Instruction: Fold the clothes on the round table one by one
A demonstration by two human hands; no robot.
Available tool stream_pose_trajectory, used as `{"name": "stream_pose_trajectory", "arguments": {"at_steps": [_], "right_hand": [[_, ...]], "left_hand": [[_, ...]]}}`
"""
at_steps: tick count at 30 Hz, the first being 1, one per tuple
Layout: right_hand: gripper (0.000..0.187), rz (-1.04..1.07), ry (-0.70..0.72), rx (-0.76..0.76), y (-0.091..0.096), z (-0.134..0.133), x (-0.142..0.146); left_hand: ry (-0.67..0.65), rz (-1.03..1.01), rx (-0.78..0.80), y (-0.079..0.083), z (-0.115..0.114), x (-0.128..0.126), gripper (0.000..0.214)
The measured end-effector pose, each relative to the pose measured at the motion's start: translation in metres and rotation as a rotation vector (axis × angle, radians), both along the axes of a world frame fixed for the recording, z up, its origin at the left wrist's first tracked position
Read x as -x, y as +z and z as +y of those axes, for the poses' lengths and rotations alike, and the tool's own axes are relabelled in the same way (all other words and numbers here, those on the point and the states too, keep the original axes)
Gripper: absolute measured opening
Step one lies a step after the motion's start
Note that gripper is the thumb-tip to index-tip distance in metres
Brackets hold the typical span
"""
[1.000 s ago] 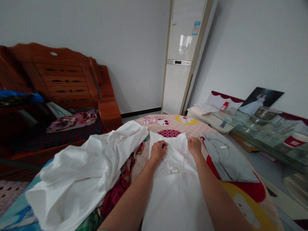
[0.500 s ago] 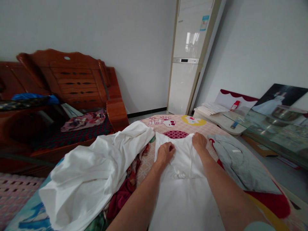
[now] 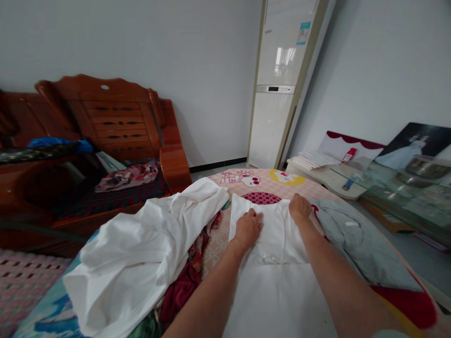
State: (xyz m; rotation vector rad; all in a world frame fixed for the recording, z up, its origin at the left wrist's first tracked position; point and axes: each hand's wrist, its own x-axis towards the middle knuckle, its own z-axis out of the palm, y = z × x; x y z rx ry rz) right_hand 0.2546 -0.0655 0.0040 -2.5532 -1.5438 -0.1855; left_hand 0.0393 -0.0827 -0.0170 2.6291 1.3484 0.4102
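Note:
A white garment (image 3: 278,291) lies spread out before me, its far part folded over, with a lumpy patch near the fold's edge. My left hand (image 3: 249,227) rests palm down on the folded part, fingers laid on the cloth. At the far right corner of that garment, my right hand (image 3: 299,208) has its fingers closed on the edge. Left of my left arm is a second white garment (image 3: 141,249), loose and crumpled. A folded grey garment (image 3: 362,244) sits to the right of my right forearm.
A patterned bedspread (image 3: 232,178) lies under the clothes, with dark red and printed cloth (image 3: 183,284) at left. Beyond stand a wooden sofa (image 3: 112,112) and a tall air conditioner (image 3: 271,117). A glass table (image 3: 405,192) with a metal bowl (image 3: 426,166) is at right.
My left hand has gone from a pinched shape to fingers laid flatter on the white cloth. My right hand stays at the far right corner. The view has shifted slightly left.

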Motion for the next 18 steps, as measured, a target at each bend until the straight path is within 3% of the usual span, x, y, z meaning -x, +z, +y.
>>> {"name": "stream_pose_trajectory", "arguments": {"at_steps": [8,18], "right_hand": [[0.038,-0.041,0.298,0.081,-0.004,-0.004,0.029],[0.038,-0.023,0.237,0.081,-0.003,0.007,0.027]], "left_hand": [[0.003,-0.002,0.021,-0.002,0.001,-0.002,0.030],[0.043,-0.020,0.029,-0.003,0.002,-0.002,0.032]]}}
